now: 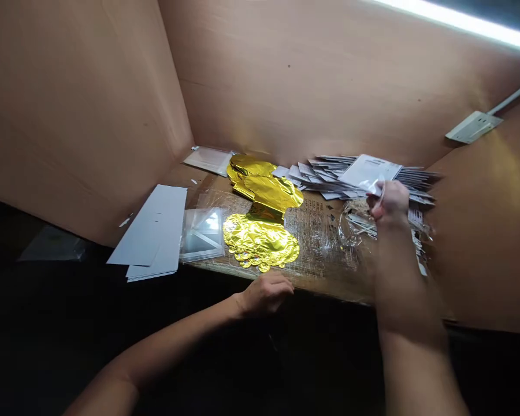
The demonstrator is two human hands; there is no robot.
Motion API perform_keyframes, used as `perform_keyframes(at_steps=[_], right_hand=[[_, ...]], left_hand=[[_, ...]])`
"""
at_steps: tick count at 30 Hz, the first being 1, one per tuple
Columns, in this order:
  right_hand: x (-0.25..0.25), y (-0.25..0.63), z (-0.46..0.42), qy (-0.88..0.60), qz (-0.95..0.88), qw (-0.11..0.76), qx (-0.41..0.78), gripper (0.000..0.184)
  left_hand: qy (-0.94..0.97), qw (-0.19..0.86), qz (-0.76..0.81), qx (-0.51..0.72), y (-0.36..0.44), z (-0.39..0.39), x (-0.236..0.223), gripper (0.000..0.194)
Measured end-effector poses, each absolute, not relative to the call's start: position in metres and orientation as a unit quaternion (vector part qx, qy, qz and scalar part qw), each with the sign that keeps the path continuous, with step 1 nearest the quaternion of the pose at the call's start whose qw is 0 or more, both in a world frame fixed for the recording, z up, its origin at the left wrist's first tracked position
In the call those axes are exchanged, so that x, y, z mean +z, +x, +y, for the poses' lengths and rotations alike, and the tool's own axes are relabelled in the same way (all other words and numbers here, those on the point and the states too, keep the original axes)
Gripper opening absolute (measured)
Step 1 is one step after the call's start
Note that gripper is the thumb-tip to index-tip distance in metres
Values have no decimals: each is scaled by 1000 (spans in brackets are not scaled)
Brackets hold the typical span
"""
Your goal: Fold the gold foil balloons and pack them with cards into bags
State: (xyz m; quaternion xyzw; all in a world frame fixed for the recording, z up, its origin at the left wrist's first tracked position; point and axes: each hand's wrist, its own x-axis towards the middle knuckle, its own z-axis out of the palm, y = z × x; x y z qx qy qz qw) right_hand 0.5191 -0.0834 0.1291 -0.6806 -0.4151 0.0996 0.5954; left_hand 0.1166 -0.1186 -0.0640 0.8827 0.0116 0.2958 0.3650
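My right hand is raised over the back right of the table, pinching a small clear plastic bag between its fingers. Just behind it lies a loose pile of flat grey-and-white packets with a white printed card on top. My left hand rests at the table's front edge, holding nothing visible. Beyond it lie crumpled gold foil balloons, with more gold foil farther back. Clear plastic sleeves and a stack of white sheets lie to the left.
The tabletop is brown board with clear tape across it. Tan panels stand behind and on both sides. A white wall socket sits on the right panel, and a bright light tube runs overhead.
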Motion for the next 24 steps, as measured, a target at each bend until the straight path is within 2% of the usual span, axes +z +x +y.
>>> perform_keyframes(at_steps=[2,4,7,9,11,12,14,16,20,24], right_hand=[[157,535,-37,-707,-376,590,105,36],[157,527,-10,-733,-344,574,120,38],[110,480,-5,-765,-384,490,166,38],[64,440,-12,-777,-458,376,211,39],[23,403,-17,-781,-477,334,228,46],[7,388,-16,-782,-477,328,229,51],[-15,367,-7,-783,-470,336,229,57],[-23,357,7,-779,-465,351,234,57],[-17,362,25,-760,-472,381,232,46],[-7,382,16,-753,-491,393,194,43]], left_hand=[[905,355,1,234,108,-118,-70,28],[916,341,9,210,98,-112,-73,32],[900,335,119,254,86,-74,-62,33],[848,342,248,320,85,-27,-48,26],[783,351,359,367,94,28,-34,18],[763,363,393,363,101,55,-28,20],[717,441,435,318,120,98,-22,44],[691,502,431,292,139,124,-19,53],[684,524,409,301,159,139,-22,42],[675,509,423,325,154,141,-24,33]])
